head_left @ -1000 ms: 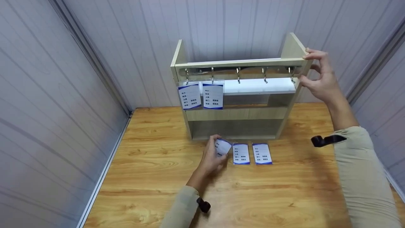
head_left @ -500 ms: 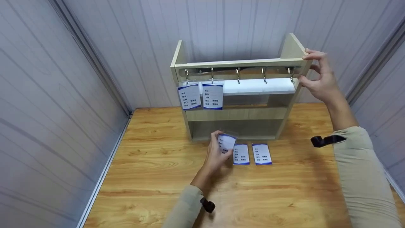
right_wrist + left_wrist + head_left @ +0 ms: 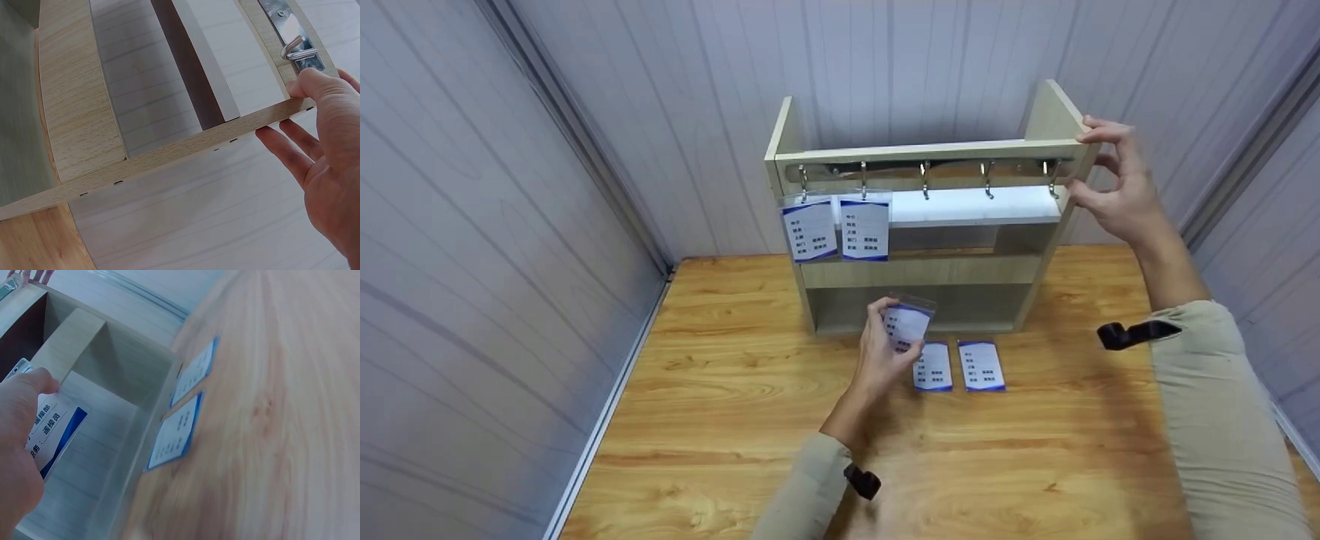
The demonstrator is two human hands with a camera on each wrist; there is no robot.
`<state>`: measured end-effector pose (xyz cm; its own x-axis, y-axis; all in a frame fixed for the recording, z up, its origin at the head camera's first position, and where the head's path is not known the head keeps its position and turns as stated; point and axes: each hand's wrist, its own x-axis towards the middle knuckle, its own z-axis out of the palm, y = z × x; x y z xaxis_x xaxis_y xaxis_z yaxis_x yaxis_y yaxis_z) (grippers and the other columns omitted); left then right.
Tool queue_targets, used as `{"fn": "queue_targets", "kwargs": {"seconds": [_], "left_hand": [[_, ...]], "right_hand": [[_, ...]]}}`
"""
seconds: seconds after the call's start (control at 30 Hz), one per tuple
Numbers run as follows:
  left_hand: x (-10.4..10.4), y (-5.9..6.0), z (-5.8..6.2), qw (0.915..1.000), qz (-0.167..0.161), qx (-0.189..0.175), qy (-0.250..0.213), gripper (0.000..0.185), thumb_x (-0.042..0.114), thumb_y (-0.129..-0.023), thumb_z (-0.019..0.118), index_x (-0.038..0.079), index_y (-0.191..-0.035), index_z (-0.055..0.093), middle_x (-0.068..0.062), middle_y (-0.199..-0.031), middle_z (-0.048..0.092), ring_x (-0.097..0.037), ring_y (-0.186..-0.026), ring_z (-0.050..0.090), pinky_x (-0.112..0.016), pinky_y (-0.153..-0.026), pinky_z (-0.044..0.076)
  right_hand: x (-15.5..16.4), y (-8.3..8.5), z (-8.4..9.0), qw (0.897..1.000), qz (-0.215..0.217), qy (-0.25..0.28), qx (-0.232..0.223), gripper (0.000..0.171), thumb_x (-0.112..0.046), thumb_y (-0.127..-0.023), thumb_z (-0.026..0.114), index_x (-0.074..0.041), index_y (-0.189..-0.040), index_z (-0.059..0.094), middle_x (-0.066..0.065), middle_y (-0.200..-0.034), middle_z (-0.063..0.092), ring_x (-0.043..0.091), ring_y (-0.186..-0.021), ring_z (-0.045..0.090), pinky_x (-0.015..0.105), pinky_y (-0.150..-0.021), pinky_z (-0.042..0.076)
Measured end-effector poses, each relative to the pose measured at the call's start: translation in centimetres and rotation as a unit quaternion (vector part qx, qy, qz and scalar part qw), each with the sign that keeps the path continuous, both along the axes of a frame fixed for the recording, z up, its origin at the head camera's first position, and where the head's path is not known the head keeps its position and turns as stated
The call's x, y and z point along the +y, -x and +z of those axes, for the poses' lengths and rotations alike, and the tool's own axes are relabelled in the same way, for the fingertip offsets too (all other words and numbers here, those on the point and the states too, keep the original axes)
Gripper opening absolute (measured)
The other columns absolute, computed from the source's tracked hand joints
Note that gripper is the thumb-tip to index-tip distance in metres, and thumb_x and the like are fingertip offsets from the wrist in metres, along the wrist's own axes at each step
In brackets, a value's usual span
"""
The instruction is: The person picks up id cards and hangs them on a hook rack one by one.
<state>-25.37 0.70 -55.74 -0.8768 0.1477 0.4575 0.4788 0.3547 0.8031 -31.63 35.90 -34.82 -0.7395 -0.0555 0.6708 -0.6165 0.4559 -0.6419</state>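
Observation:
A wooden rack [image 3: 926,271] with a row of metal hooks [image 3: 925,177] stands at the back of the table. Two badge cards [image 3: 838,226] hang from its left hooks. My left hand [image 3: 885,349] pinches a third badge card [image 3: 907,324] [image 3: 53,430] lifted off the table in front of the rack's lower opening. Two more cards [image 3: 958,366] [image 3: 187,408] lie flat on the table to its right. My right hand [image 3: 1114,184] [image 3: 326,140] grips the rack's upper right side panel [image 3: 169,154], thumb on the front edge beside the last hook [image 3: 298,48].
The wooden table [image 3: 720,420] fills a corner between ribbed grey walls [image 3: 472,225]. Bare tabletop lies left of and in front of the cards. A black wrist strap [image 3: 1129,332] sits on my right sleeve.
My left hand has picked the leftmost card off the table and raised it up and slightly right toward the rack. My right hand stays on the rack's corner.

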Motion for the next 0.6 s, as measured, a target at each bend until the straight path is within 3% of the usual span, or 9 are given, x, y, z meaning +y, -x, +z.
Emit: {"fn": "queue_targets", "kwargs": {"seconds": [0.13,0.4,0.6], "left_hand": [[0.4,0.2,0.6,0.9996,0.004,0.024,-0.011,0.076,0.004,-0.089,0.089,0.005,-0.148,0.041,-0.022,-0.152,0.060,-0.036,-0.139,0.064,-0.048,-0.116,0.057],[1.3,0.2,2.4,0.9963,0.009,0.082,-0.025,0.074,0.003,-0.086,0.088,0.004,-0.146,0.044,-0.023,-0.146,0.063,-0.038,-0.132,0.067,-0.042,-0.109,0.059],[1.7,0.2,3.7,0.9959,0.004,0.082,-0.039,0.074,0.002,-0.087,0.088,0.004,-0.146,0.043,-0.024,-0.147,0.062,-0.037,-0.130,0.067,-0.040,-0.104,0.061]], "right_hand": [[0.0,0.0,0.0,1.000,0.000,0.004,0.001,0.057,0.013,-0.093,0.072,0.008,-0.145,0.050,0.002,-0.168,0.050,0.013,-0.158,0.044,0.025,-0.112,0.046],[0.0,0.1,-0.1,1.000,0.007,0.020,0.003,0.058,0.015,-0.091,0.070,0.010,-0.144,0.048,-0.004,-0.164,0.050,0.012,-0.156,0.045,0.025,-0.111,0.045],[0.0,0.1,-0.2,1.000,0.006,0.017,0.001,0.057,0.015,-0.092,0.069,0.011,-0.144,0.048,-0.006,-0.165,0.050,0.012,-0.156,0.045,0.025,-0.112,0.046]]}}
